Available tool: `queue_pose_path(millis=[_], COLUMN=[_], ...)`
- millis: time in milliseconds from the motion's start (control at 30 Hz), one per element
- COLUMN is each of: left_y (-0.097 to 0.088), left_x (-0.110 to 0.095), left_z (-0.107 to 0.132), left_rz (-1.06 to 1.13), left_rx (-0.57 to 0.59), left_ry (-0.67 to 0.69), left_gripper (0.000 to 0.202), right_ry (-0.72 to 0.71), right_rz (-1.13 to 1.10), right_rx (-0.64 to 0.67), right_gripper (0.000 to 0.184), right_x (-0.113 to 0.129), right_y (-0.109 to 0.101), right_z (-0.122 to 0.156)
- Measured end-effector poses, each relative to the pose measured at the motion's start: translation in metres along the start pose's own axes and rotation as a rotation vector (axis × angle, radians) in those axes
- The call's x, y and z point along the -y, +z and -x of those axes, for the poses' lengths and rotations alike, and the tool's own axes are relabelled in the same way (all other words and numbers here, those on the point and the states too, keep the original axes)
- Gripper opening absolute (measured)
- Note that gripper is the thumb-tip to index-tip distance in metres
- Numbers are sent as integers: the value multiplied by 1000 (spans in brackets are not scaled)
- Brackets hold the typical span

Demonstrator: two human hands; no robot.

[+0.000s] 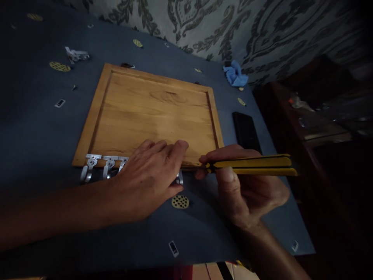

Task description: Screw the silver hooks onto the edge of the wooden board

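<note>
A wooden board point(163, 112) with a raised frame lies flat on the blue covered table. My left hand point(148, 175) bears down on its near edge, fingers bent over the top and thumb past the edge. Metal hooks point(92, 161) line that edge to the left; more of them are partly hidden beneath the hand. Near the board's front right corner, my right hand point(244, 186) is closed around pliers point(253, 165) with long yellow-and-black handles. The pliers' head points left at the edge, and the fingers hide its tip.
Behind the board's left corner lie loose metal hooks point(77, 55). To its right are a black flat object point(247, 130) and, farther back, a crumpled blue cloth point(236, 74). A patterned wall point(198, 27) borders the back of the table. Dark furniture point(291, 116) stands to the right.
</note>
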State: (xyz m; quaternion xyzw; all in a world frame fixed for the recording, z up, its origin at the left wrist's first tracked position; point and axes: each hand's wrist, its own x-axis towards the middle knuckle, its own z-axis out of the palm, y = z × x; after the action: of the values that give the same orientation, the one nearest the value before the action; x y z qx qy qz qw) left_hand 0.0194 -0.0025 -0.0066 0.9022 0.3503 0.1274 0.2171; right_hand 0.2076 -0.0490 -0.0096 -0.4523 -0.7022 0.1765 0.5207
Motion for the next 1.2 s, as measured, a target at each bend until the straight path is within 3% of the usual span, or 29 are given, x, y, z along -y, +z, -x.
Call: queue_pose_path(millis=[400, 667, 833, 1200], left_y=[-2, -1, -1, 3], left_x=[-3, -3, -3, 0], left_z=[-3, -1, -3, 1], left_rz=[-29, -19, -8, 10], left_rx=[69, 19, 56, 0], left_ry=[-44, -38, -55, -30], left_gripper=[54, 49, 50, 48], right_ry=[14, 199, 143, 97], right_rz=[-4, -98, -82, -31], right_rx=[-18, 56, -109, -28], right_gripper=[9, 14, 16, 14], right_x=[2, 4, 2, 0], right_y=[3, -3, -3, -2], right_z=[0, -6, -5, -3])
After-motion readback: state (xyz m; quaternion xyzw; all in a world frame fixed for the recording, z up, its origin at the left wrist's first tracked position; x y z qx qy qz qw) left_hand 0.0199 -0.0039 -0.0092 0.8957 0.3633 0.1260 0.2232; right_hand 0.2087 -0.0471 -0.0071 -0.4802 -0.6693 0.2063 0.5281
